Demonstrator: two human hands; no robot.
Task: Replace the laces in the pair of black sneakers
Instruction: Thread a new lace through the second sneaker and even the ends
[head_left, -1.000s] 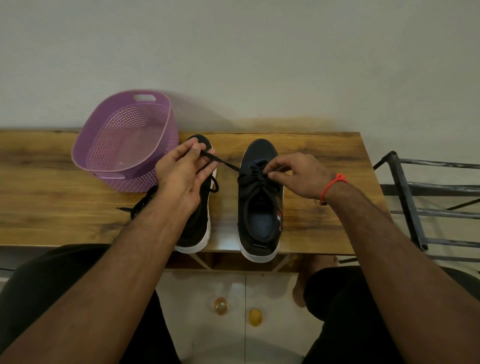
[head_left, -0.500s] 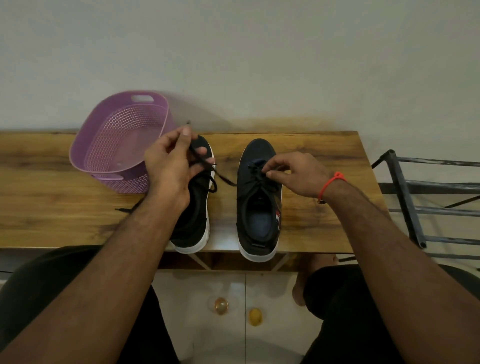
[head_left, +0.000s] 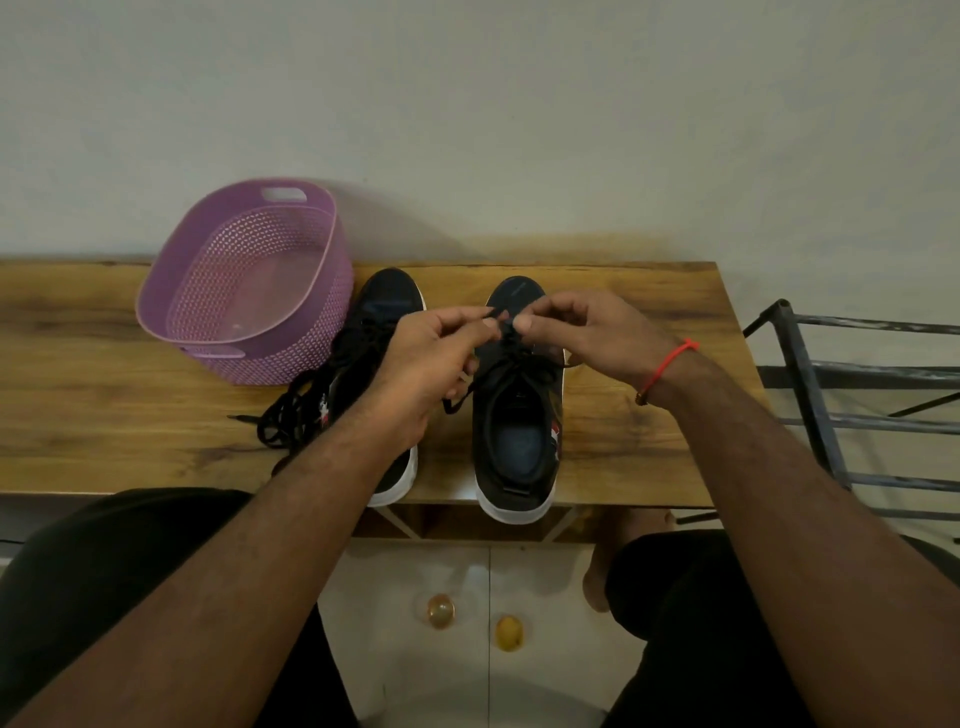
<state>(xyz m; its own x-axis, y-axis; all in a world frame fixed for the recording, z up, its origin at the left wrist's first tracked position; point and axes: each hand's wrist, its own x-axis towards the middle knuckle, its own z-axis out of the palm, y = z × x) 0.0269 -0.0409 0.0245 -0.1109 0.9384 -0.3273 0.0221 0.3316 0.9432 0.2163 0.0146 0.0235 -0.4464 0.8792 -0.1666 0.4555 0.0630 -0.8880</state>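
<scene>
- Fingers (head_left: 485, 326) of the left hand (head_left: 434, 358) and those of the right hand (head_left: 587, 332) pinch a thin black lace (head_left: 503, 317) between them, above the toe of the right sneaker (head_left: 517, 415).
- That sneaker is dark mesh with a white sole and loose cord laces; the left sneaker (head_left: 387, 306) stands just beside it, with a heap of black laces (head_left: 296, 405) against it.
- Left of the sneakers sits an oval purple perforated basket (head_left: 249, 291) on the grained wooden bench (head_left: 104, 395), against a plain pale wall (head_left: 519, 130).
</scene>
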